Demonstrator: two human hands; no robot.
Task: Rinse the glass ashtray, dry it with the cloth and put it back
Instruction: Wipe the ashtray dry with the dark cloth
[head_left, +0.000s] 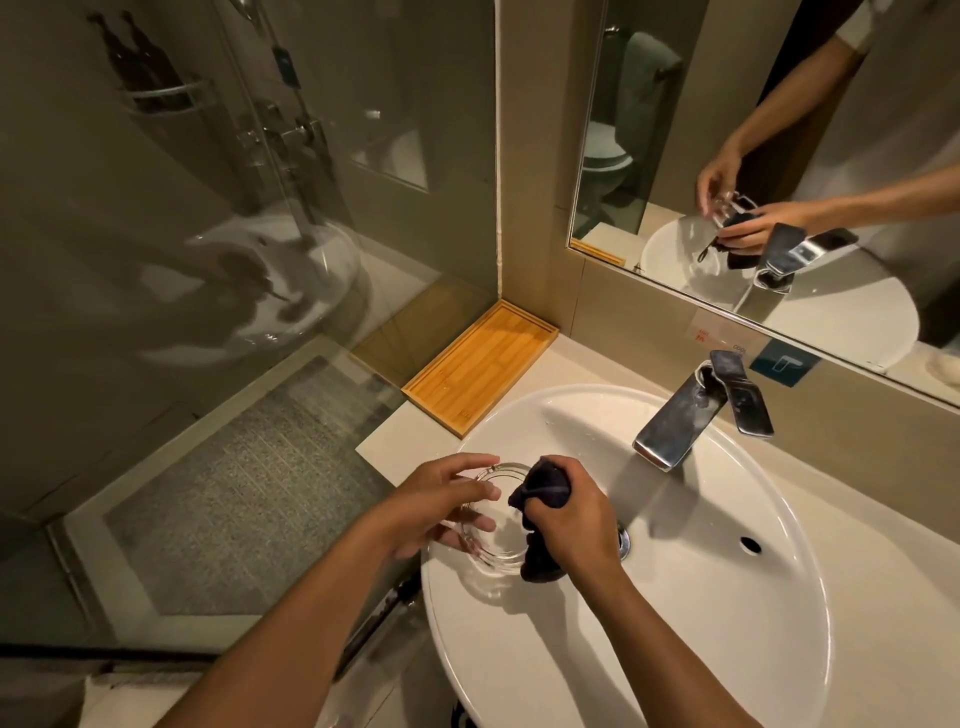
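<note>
A clear glass ashtray is tilted on its edge over the left rim of the white sink. My left hand grips it, thumb on the upper rim and fingers behind the glass. My right hand is closed around a bunched dark cloth, which is pressed against the right side of the ashtray. A tail of the cloth hangs down below my right hand.
A chrome tap stands at the back of the sink; no water runs from it. A bamboo tray lies on the counter at the back left. A mirror hangs behind, and a glass shower screen stands to the left.
</note>
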